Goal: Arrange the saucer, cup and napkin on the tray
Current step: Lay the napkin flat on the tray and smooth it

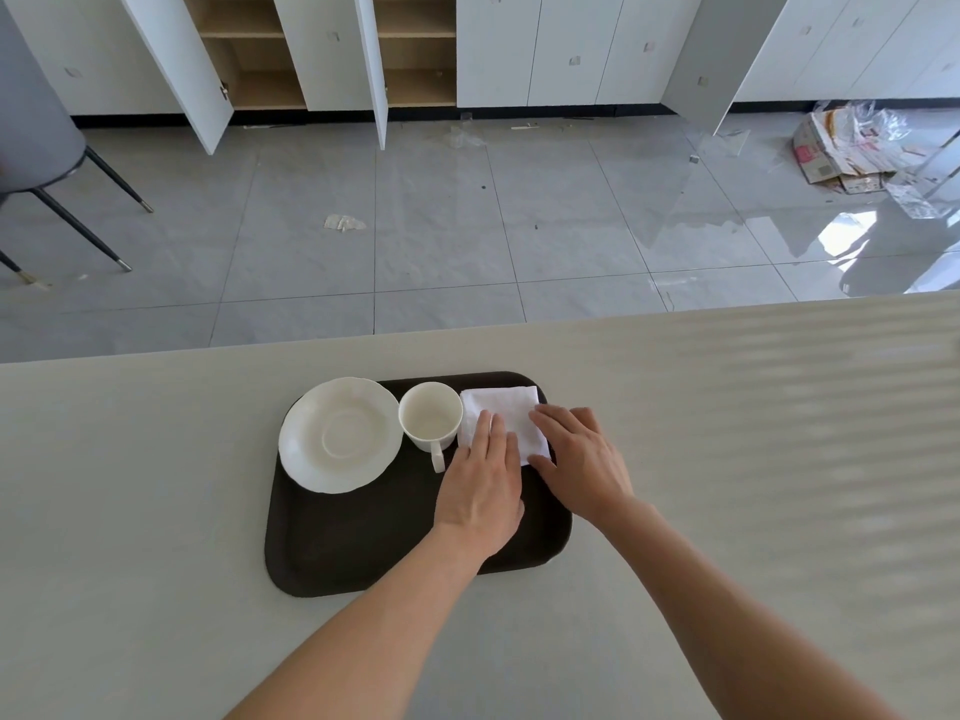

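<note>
Three items sit along tray (363, 537) far edge: saucer (340, 434) left, cup (430, 415) middle, napkin (506, 415) right. Left hand (480, 491) and right hand (584, 459) flat, fingers spread, pressing napkin. Napkin-smoothing step; next probably lift hands clear.

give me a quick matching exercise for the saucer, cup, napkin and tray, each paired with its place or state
Things:
1. saucer
2. cup
3. napkin
4. tray

Places or states:
A. white, folded, under the fingers of both hands, at the tray's far right
B. dark, lying on the pale table, holding the other three
C. at the tray's far left, its rim past the tray's edge, nothing on it
D. upright and empty, between the other two white things, handle towards the person

Pairs: 1-C, 2-D, 3-A, 4-B
</note>
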